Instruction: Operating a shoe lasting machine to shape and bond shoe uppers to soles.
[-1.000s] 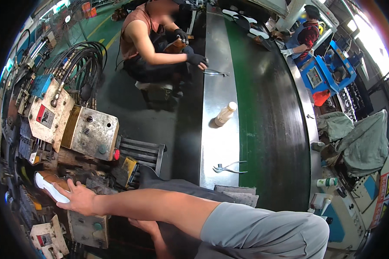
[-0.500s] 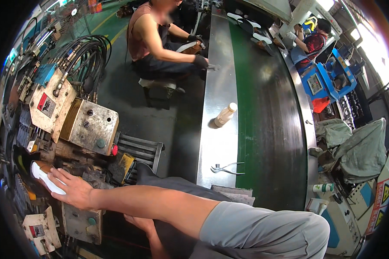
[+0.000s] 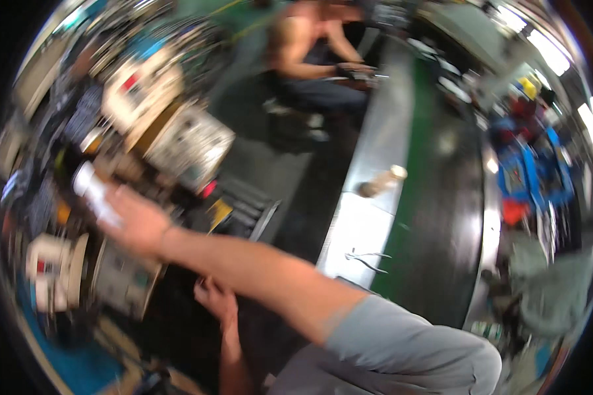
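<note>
At the left, a shoe's white sole (image 3: 89, 184) faces up between the machine's parts. Over it lies my right hand (image 3: 138, 220), its fingers stretched along the white surface and touching it, smeared by motion. My right arm, in a grey sleeve, reaches across from the lower right. Below that arm is my left hand (image 3: 217, 299), fingers curled in, with nothing visible in them. It sits apart from the shoe, next to the machine's lower block (image 3: 126, 280).
A beige machine block (image 3: 190, 143) with a red button stands beyond my right hand. Pincers (image 3: 369, 259) and a bottle (image 3: 383, 182) are on the metal ledge (image 3: 369, 210) beside the dark conveyor belt (image 3: 441, 217). A seated co-worker (image 3: 316, 59) works farther off.
The view has swung, so the scene sits differently and is blurred. My right hand is still on the sole. My left hand shows more fully from under the arm, fingers curled.
</note>
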